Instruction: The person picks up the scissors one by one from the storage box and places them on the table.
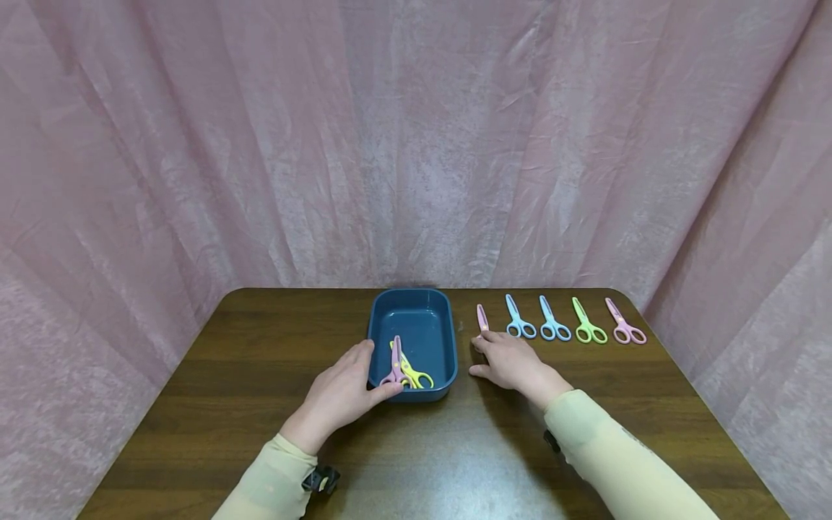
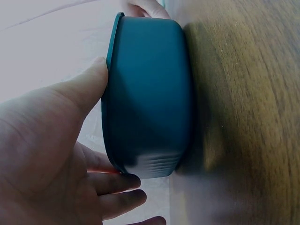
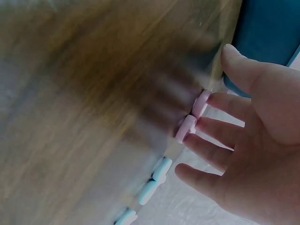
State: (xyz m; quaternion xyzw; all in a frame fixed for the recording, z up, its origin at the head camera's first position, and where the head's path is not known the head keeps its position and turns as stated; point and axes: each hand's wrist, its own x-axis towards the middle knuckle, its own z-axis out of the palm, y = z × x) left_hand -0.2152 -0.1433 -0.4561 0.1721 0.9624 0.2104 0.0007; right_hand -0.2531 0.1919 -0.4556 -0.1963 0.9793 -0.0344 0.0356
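A dark blue rectangular tub (image 1: 421, 328) stands on the table, holding purple scissors (image 1: 396, 358) and yellow scissors (image 1: 421, 379). My left hand (image 1: 342, 390) rests at its near left corner, thumb on the front rim and fingers along the left side. In the left wrist view those fingers are extended, not wrapped around the tub. To the tub's right, my right hand (image 1: 510, 359) reaches over pink scissors (image 1: 482, 316). Its fingertips touch their handles (image 3: 187, 129), with the thumb held apart. The hand hides most of these scissors in the head view.
Further right, a row continues with light blue scissors (image 1: 518, 319), blue scissors (image 1: 552, 321), green scissors (image 1: 588, 322) and pinkish-purple scissors (image 1: 623, 323) near the far edge of the wooden table (image 1: 279, 325). A pink curtain (image 1: 416, 144) hangs behind the table.
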